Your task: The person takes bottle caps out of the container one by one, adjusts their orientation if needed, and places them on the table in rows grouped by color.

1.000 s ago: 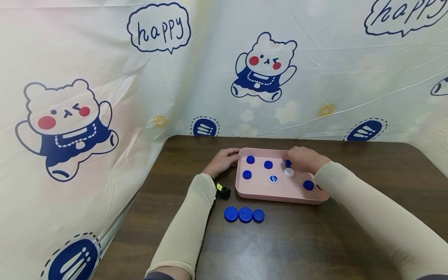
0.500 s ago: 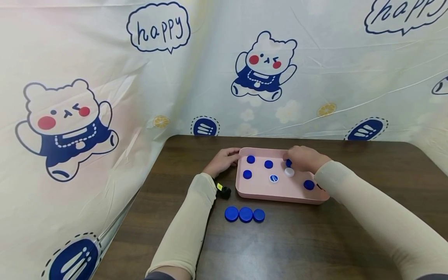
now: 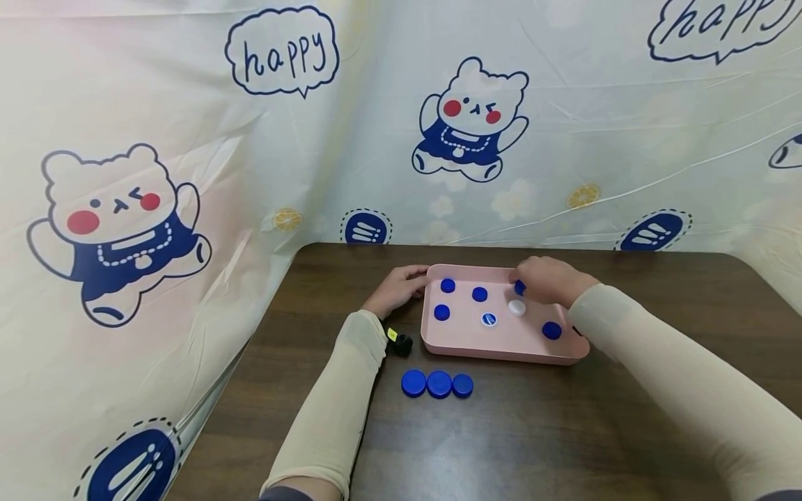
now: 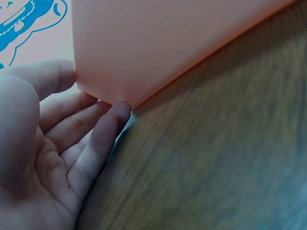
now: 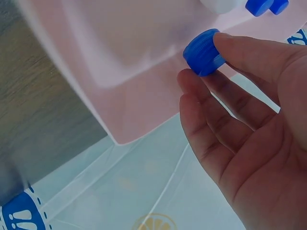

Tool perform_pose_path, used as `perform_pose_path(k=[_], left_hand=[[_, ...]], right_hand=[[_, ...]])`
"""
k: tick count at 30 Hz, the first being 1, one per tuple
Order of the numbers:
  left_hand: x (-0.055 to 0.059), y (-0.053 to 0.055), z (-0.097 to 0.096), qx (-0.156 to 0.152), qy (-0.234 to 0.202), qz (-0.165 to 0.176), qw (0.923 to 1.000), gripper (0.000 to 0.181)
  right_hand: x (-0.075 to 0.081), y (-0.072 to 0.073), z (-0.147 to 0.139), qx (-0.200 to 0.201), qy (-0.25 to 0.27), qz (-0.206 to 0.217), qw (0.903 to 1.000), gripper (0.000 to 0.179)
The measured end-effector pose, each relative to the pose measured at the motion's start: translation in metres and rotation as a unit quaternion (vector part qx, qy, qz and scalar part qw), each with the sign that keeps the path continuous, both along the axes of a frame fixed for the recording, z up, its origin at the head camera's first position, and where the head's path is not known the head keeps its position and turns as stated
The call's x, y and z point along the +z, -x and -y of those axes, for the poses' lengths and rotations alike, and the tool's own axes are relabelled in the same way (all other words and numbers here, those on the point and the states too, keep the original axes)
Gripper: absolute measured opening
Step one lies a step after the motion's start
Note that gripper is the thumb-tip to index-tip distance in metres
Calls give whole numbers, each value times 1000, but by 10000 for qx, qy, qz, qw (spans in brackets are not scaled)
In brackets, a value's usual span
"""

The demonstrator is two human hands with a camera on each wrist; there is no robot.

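My right hand [image 3: 553, 280] pinches a blue bottle cap [image 5: 200, 53] between thumb and fingertips, over the far right part of a shallow pink tray [image 3: 501, 350]. In the right wrist view this cap is tilted, its ribbed side showing. At the tray's far left corner, my left hand [image 3: 397, 287] grips with thumb and fingertips around the outside, as the left wrist view shows. Inside the tray lie several caps, spread apart: blue ones, a plain white cap [image 3: 516, 307] close to the right hand, and a white cap with blue print [image 3: 489, 319].
Three blue caps [image 3: 439, 384] sit in a row on the brown wooden table [image 3: 514, 445], nearer me than the tray. Beside my left wrist is a small black object [image 3: 401, 345] with a yellow tag. A printed curtain [image 3: 376, 139] hangs behind the table.
The right hand has shifted slightly up and to the right with the blue cap, away from the white cap. The left hand and tray stay in place.
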State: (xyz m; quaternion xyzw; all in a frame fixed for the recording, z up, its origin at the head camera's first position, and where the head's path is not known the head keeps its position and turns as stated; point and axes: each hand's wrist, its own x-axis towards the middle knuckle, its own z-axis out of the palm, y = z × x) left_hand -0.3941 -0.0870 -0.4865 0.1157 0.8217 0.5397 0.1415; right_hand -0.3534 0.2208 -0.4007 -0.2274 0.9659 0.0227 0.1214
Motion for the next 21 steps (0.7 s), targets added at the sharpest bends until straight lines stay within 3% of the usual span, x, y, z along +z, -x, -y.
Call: perform_pose_path(k=[11,21], left_hand=[[1,-1,0,2,12,-20,10000,41],[0,-1,0,47,69,-85,9999,41]], right_hand=[[9,-6,2,75,75,-140,9998,38],[22,-22,3,145,263,-96,9995,39]])
